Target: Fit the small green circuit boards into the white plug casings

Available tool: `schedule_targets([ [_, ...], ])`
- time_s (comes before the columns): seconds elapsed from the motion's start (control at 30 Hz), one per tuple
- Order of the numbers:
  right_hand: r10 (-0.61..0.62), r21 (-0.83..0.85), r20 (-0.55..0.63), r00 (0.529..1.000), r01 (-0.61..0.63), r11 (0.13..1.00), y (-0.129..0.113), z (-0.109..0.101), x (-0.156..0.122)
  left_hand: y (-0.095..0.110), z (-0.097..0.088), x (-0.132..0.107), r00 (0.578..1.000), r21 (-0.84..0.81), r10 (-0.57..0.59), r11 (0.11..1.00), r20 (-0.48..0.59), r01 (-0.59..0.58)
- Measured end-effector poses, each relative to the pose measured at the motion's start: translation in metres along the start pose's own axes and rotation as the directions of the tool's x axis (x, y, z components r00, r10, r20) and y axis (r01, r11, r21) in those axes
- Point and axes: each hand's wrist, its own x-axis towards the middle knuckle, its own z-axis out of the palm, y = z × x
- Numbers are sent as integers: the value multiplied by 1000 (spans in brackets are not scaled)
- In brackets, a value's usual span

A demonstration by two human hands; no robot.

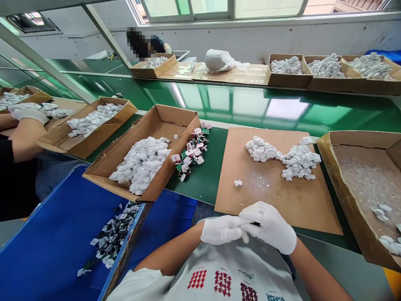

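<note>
White pieces [300, 162] sit in two joined heaps on a cardboard sheet [275, 196] on the green bench [213, 175], directly ahead of the person, and two more lie apart near the sheet's middle. The person's gloved left hand [221, 230] and right hand [268, 227] are together just past the sheet's near edge, fingers [242, 221] overlapping. Something small and dark may sit between them, but I cannot tell. Neither hand touches the heaps. Beside the sheet, an open box [175, 117] holds a much bigger white mound, with circuit boards [191, 152] bearing white tabs loose on the bench by its wall. More boards lie across part of a blue crate [62, 209]. To the right, a shallow box [326, 175] has only a few white pieces in one corner. Farther left, a co-worker's gloved hand [28, 113] rests near another full box [94, 138].
</note>
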Motion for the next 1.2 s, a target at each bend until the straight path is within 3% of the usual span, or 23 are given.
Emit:
schedule_targets([
  [0.13, -12, 59, 37, 999, 10, 998, 4, -4, -1, 2, 1, 0, 1000, 13, -9, 1000, 26, 9],
  [0.37, 5, -26, 165, 986, 0, 1000, 13, -5, 0, 5, -1, -1, 999, -101, -14, 995, 40, 18],
  [0.47, 5, -87, 130, 991, 6, 996, 10, 1, 4, 7, -1, 2, 999, -60, -31, 998, 14, 32],
  [0.57, -19, -20, 59, 998, 20, 1000, 12, -1, 3, 9, -3, 2, 999, -25, -27, 999, 27, 27],
  [0.7, -29, 17, -12, 1000, 29, 999, 19, -7, -3, 10, -4, 0, 1000, -110, 2, 994, 29, 1],
  [0.87, -28, -62, -24, 999, 26, 998, 14, 11, -6, 12, 1, 1, 1000, -120, 6, 993, 9, -4],
  [1.0, -9, -20, -55, 998, 7, 1000, 13, 15, -1, 4, 3, -3, 996, -160, -1, 987, -88, -13],
  [1.07, 75, -14, -121, 990, -78, 997, 22, 9, 7, 0, 1, -8, 966, -205, -69, 979, -250, 17],
  [1.1, 136, -37, -170, 976, -144, 989, 28, 5, 12, 0, -1, -10, 931, -251, -132, 967, -340, 45],
  [1.2, 254, -194, -233, 939, -300, 934, 45, 0, 33, 2, -10, -12, 774, -365, -321, 922, -545, 126],
])
